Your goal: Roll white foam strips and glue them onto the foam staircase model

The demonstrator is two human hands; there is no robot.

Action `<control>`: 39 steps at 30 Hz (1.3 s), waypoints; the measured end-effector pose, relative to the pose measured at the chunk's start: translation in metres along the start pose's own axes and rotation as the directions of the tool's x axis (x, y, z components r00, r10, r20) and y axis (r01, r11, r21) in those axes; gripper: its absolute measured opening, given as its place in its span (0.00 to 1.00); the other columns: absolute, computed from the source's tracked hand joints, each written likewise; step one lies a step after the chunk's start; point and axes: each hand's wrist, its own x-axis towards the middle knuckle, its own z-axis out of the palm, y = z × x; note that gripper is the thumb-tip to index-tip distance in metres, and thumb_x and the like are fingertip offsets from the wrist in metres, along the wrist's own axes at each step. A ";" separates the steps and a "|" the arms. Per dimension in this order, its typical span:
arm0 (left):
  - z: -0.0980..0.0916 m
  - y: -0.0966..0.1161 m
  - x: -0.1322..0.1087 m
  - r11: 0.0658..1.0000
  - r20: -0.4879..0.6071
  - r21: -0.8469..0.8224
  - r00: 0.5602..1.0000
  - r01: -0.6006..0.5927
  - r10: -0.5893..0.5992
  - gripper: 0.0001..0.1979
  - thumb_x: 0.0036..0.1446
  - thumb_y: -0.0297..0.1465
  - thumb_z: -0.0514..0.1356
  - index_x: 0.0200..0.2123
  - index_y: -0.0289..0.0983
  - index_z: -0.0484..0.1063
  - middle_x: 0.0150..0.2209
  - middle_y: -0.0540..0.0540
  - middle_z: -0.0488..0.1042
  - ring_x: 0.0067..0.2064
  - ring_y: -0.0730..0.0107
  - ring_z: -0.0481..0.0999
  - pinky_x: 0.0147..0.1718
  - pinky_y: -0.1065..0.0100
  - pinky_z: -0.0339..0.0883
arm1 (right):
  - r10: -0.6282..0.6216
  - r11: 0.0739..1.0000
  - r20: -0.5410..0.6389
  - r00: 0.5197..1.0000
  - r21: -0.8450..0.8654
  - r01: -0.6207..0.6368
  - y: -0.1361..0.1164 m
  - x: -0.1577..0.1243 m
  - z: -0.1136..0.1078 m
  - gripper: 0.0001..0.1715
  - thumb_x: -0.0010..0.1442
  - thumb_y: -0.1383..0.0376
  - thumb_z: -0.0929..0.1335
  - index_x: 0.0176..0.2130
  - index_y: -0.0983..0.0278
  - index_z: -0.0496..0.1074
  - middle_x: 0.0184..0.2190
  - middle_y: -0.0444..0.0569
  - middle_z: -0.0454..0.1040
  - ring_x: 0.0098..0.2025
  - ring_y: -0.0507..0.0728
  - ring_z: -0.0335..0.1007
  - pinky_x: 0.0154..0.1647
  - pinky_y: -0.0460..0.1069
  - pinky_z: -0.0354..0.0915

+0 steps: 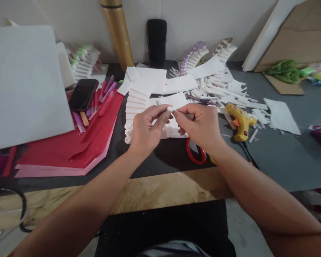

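Both hands meet over the middle of the table, fingertips pinched together on a small white paper piece [170, 108]. My left hand [149, 125] holds its left side between thumb and index finger. From the right, my right hand [200, 123] pinches the same piece. White paper sheets [152, 80] lie beneath and beyond the hands. Beside my left hand is a fan-shaped row of white paper strips [136, 105] with rolled ends. Red-handled scissors [195, 152] lie just below my right hand, their blades hidden.
A yellow glue gun [240, 121] lies right, near white paper scraps [219, 89]. Red paper [93, 142], markers [107, 94] and a phone [83, 94] are left. Behind stand a gold bottle [118, 35] and a black case [157, 43]. A white board [26, 85] occupies the far left.
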 end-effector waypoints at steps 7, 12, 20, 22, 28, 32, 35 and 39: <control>0.006 -0.006 -0.004 0.985 -0.070 0.055 0.983 -0.166 0.170 0.09 0.64 0.30 0.65 0.45 0.40 0.84 0.36 0.48 0.83 0.37 0.72 0.81 0.41 0.70 0.74 | -0.359 0.907 -0.055 0.932 -0.259 0.334 0.004 -0.006 0.004 0.10 0.63 0.66 0.68 0.31 0.67 0.77 0.22 0.45 0.72 0.24 0.50 0.65 0.28 0.47 0.59; 0.002 -0.014 -0.003 0.976 -0.059 0.052 0.975 -0.210 0.213 0.10 0.63 0.30 0.66 0.46 0.43 0.84 0.37 0.48 0.84 0.37 0.72 0.81 0.41 0.70 0.74 | -0.250 0.958 0.079 0.965 -0.122 0.258 0.009 -0.001 0.001 0.13 0.67 0.63 0.67 0.32 0.65 0.76 0.21 0.45 0.73 0.24 0.51 0.67 0.28 0.47 0.60; -0.008 -0.003 0.006 1.000 0.072 0.026 0.997 0.004 -0.006 0.06 0.59 0.31 0.68 0.38 0.37 0.85 0.30 0.47 0.82 0.33 0.70 0.80 0.37 0.69 0.73 | -0.252 0.963 0.192 0.948 -0.041 0.265 0.011 0.008 -0.014 0.11 0.65 0.66 0.69 0.31 0.66 0.78 0.22 0.43 0.75 0.21 0.49 0.69 0.24 0.45 0.60; -0.012 -0.001 0.009 0.996 0.131 -0.010 0.988 0.084 -0.082 0.08 0.58 0.32 0.69 0.40 0.36 0.85 0.30 0.47 0.82 0.32 0.69 0.79 0.36 0.68 0.73 | -0.259 0.963 0.210 0.943 -0.021 0.269 0.013 0.009 -0.016 0.11 0.65 0.65 0.69 0.32 0.66 0.78 0.24 0.43 0.76 0.21 0.49 0.70 0.24 0.45 0.62; -0.015 -0.005 0.012 0.999 0.211 0.054 0.977 0.009 -0.020 0.09 0.62 0.32 0.65 0.42 0.37 0.84 0.33 0.46 0.82 0.36 0.68 0.80 0.40 0.67 0.73 | -0.152 0.988 0.224 0.963 0.000 0.156 0.014 0.009 -0.011 0.13 0.65 0.62 0.70 0.31 0.65 0.78 0.20 0.43 0.75 0.21 0.50 0.72 0.26 0.45 0.64; -0.014 -0.009 0.012 0.996 0.160 0.090 0.987 -0.017 0.003 0.08 0.63 0.31 0.63 0.42 0.37 0.83 0.36 0.45 0.81 0.38 0.68 0.79 0.42 0.67 0.72 | 0.056 0.989 0.250 0.967 0.121 -0.088 0.011 0.011 -0.009 0.16 0.61 0.56 0.74 0.37 0.67 0.79 0.27 0.47 0.80 0.21 0.51 0.75 0.24 0.45 0.65; -0.013 -0.009 0.011 0.998 0.129 0.045 0.990 0.043 -0.049 0.08 0.63 0.32 0.64 0.41 0.36 0.82 0.35 0.46 0.81 0.36 0.69 0.79 0.39 0.68 0.72 | 0.057 0.983 0.236 0.970 0.155 -0.095 0.011 0.013 -0.009 0.17 0.59 0.54 0.75 0.35 0.67 0.78 0.28 0.48 0.80 0.21 0.51 0.75 0.22 0.45 0.65; -0.007 -0.008 0.009 0.992 0.093 -0.038 0.989 0.122 -0.118 0.09 0.61 0.33 0.66 0.41 0.36 0.83 0.35 0.46 0.82 0.34 0.70 0.79 0.37 0.69 0.73 | -0.087 0.996 0.111 0.990 0.022 0.085 0.013 0.008 -0.006 0.13 0.63 0.59 0.72 0.31 0.66 0.77 0.22 0.44 0.76 0.20 0.50 0.72 0.21 0.45 0.61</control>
